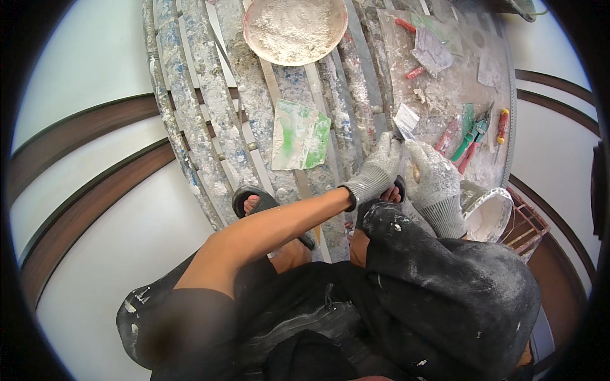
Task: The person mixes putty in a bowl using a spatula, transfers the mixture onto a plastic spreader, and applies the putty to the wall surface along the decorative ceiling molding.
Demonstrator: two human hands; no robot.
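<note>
Both my hands wear grey, plaster-dusted knit gloves and meet over the right part of the planks. From between them sticks out a flat, white-smeared blade (pixel 405 119), which looks like a putty knife. My right hand (pixel 434 174) is closed, with a bit of a yellowish handle showing at its inner side. My left hand (pixel 380 162) has its fingers pressed together by the base of the blade; what they pinch is hidden. Right of them lie green-and-red-handled pliers (pixel 470 140) and a red-and-yellow screwdriver (pixel 502 126). A green board piece (pixel 300 136), smeared with white, lies to the left.
A round basin (pixel 250 35) of white powder stands at the far middle. Red-handled scrapers (pixel 433 51) lie on a dusty sheet (pixel 476 76) at the far right. Beside my right knee are a white bucket (pixel 505 202) and a rusty red rack (pixel 528 219). My sandalled feet (pixel 254 202) rest on the gapped planks.
</note>
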